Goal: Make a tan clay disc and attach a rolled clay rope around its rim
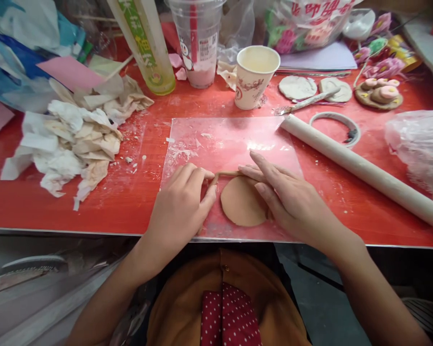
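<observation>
You are sitting at a craft table, a clay-modelling workspace rather than a kitchen. The red tabletop [137, 202] is dusted with white powder and carries a clear plastic work sheet [223, 142], a rolling pin [361, 169], a modelling tool [306, 102] and a roll of tape [337, 124]. Flattened white clay discs [298, 87] and a finished piece with pink clay flowers [378, 93] lie at the back, beside crumpled paper towels [72, 144], a paper cup [254, 77] and bags of supplies [303, 24].
</observation>
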Motion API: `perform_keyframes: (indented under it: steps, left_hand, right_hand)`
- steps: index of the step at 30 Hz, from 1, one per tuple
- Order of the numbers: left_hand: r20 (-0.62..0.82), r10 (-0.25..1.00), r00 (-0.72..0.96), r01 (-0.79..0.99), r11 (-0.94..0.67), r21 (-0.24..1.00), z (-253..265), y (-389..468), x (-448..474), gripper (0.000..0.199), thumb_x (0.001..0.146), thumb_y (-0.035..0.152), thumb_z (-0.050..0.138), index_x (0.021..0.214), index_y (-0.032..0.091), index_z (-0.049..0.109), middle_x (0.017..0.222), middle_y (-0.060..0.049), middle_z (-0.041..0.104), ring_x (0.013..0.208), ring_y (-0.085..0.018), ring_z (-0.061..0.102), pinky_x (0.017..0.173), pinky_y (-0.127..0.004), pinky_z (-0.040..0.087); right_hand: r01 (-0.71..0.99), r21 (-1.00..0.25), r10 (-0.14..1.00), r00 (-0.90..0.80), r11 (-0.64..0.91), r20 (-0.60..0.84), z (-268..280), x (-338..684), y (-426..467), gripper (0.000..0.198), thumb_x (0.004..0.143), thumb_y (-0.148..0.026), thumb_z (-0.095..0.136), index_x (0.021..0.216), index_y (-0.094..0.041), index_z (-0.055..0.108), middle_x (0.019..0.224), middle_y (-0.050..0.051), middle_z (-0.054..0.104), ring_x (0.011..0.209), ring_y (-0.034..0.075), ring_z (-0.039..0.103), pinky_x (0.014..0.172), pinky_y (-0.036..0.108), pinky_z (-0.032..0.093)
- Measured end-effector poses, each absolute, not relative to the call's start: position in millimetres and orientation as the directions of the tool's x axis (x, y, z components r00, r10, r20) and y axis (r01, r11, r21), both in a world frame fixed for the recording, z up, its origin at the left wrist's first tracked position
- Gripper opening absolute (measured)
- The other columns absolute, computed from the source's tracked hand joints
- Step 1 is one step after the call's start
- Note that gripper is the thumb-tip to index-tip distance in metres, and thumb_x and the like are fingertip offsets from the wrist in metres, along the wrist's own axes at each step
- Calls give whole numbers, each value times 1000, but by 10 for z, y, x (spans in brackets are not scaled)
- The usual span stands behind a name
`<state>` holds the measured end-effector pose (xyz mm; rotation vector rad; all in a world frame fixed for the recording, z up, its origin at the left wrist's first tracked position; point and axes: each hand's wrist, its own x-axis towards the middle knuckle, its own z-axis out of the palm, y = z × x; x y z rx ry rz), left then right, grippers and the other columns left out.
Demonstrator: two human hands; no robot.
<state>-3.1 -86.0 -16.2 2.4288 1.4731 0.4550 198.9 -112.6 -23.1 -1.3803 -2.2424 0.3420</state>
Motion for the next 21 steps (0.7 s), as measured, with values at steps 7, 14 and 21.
perform_keyframes:
  steps: [7,14,21]
  left_hand:
    - [75,925,373,692,-331,642,-65,-884,-62,20,86,20,55,105,18,56,91,1,65,79,-11,61,74,-23,48]
    - [7,887,461,654,-345,673,0,-931,-94,22,85,23,58,106,22,62,89,4,65,75,-8,59,71,-21,46]
    - [-22,898,440,651,-302,696,-23,-967,-46,26,84,23,59,110,21,61,81,4,63,69,-9,58,66,-21,47]
  right_hand:
    - [754,-455,880,-385,473,277,-286,2023,-1153,49,96,-18,37,143,-12,25,128,8,60,121,17,53,104,37,40]
    - [755,-444,875,-395,483,281,-320,2016,-1145,44,97,-19,35,140,-12,31,130,8,59,122,17,52,105,38,39]
    - [753,-447,875,-397,483,277,-311,2021,-1150,41,96,-19,36,136,-10,38,130,10,58,122,17,52,105,37,38]
